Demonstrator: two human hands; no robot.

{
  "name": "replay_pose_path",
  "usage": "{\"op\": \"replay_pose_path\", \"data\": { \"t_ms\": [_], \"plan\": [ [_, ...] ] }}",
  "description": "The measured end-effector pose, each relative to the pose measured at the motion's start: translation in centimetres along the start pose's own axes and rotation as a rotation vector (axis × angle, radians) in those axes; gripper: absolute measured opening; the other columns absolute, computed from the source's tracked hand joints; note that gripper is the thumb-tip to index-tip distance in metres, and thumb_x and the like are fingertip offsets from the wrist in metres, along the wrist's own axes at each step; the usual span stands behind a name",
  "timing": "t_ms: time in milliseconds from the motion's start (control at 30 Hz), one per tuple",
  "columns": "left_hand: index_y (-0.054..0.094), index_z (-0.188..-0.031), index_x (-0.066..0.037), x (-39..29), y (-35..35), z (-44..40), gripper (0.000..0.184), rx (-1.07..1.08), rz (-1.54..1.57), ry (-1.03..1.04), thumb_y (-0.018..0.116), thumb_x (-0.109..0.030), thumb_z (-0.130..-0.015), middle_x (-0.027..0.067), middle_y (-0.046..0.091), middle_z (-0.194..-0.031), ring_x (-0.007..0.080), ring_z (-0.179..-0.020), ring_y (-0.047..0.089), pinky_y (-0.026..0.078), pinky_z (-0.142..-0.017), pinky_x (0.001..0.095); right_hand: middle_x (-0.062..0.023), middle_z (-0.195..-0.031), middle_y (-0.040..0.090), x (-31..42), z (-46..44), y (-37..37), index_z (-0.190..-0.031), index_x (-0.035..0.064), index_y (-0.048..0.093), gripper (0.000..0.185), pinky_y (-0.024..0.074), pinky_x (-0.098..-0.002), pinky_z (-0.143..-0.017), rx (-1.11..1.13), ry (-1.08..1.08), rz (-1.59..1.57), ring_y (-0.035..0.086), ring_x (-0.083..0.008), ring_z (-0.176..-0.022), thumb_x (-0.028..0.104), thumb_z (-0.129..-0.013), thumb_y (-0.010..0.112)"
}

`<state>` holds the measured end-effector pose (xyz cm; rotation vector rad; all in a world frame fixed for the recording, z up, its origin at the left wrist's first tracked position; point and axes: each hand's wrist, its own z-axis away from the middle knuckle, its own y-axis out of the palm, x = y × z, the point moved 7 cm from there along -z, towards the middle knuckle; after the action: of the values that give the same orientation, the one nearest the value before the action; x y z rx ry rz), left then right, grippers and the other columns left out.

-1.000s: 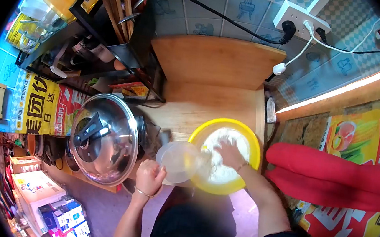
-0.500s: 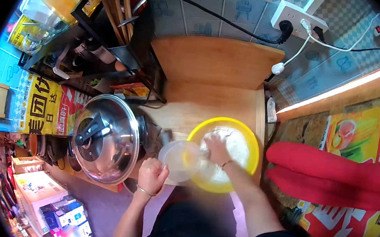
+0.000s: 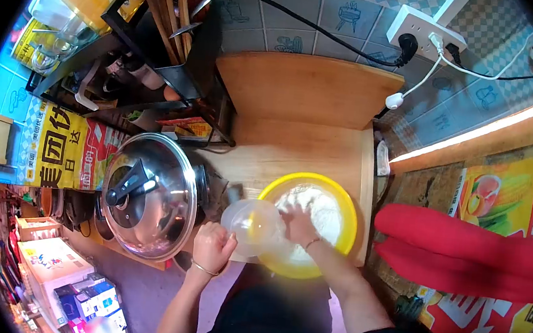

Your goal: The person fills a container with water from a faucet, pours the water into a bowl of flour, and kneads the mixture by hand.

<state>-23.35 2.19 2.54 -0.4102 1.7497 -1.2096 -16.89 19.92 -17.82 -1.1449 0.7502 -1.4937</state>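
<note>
A yellow basin (image 3: 351, 229) stands near the front of the wooden board, with white flour (image 3: 324, 216) inside. My right hand (image 3: 299, 226) reaches into it, fingers spread on the flour by the left side. Closed on the edge of a translucent plastic bowl (image 3: 249, 226), my left hand (image 3: 212, 247) holds it partly over the basin's left rim. What the bowl contains is hard to make out.
Left of the bowl is a large pan with a glass lid (image 3: 151, 197). A black rack (image 3: 187, 88) with utensils stands behind it. Red sleeve-like cloth (image 3: 463, 253) lies to the right. A power strip (image 3: 423, 34) hangs on the tiled wall.
The basin has shifted slightly left and toward me. My right hand has moved a little down and left in the flour; the left hand still holds the bowl.
</note>
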Motion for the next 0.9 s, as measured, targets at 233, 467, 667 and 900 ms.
{"op": "replay_pose_path", "data": {
  "t_ms": [233,467,667,900],
  "plan": [
    [0.048,-0.057,-0.001,0.6,0.0,0.0,0.025,-0.006,0.027,-0.016,0.063,-0.015,-0.070,0.0165,0.050,-0.063,0.0339,-0.064,0.050,0.040,-0.060,0.0425,-0.0142,-0.130,0.042,-5.4,1.2,-2.7,-0.120,0.0214,0.052,0.051,0.0306,-0.0597,-0.094,-0.137,-0.010,-0.037,0.038,-0.0325,-0.120,0.012,-0.071,0.061],
    [0.048,-0.057,-0.001,1.5,-0.3,0.4,0.024,-0.033,0.034,-0.035,0.063,-0.013,-0.070,0.0162,0.051,-0.063,0.0336,-0.063,0.049,0.039,-0.057,0.0433,-0.0113,-0.139,0.037,1.3,2.2,3.2,-0.121,0.0188,0.054,0.044,0.0242,-0.0621,-0.098,0.004,-0.215,0.029,0.032,-0.0303,-0.127,0.022,-0.077,0.055],
    [0.049,-0.059,0.000,1.8,-0.9,1.3,0.023,-0.084,0.056,-0.099,0.064,-0.013,-0.071,0.0160,0.050,-0.062,0.0338,-0.063,0.050,0.039,-0.057,0.0436,-0.0159,-0.132,0.042,-3.3,-1.5,-2.1,-0.124,0.0151,0.048,0.051,0.0258,-0.0613,-0.097,-0.099,0.088,-0.171,0.034,-0.0297,-0.126,0.024,-0.075,0.057],
    [0.049,-0.061,-0.001,2.0,-0.5,1.5,0.023,-0.026,0.057,-0.070,0.063,-0.015,-0.072,0.0167,0.050,-0.064,0.0345,-0.064,0.050,0.039,-0.058,0.0442,-0.0042,-0.128,0.049,3.5,6.3,3.6,-0.113,0.0166,0.057,0.039,0.0280,-0.0539,-0.101,0.066,-0.497,0.083,0.041,-0.0218,-0.123,0.019,-0.074,0.058]
  ]
}}
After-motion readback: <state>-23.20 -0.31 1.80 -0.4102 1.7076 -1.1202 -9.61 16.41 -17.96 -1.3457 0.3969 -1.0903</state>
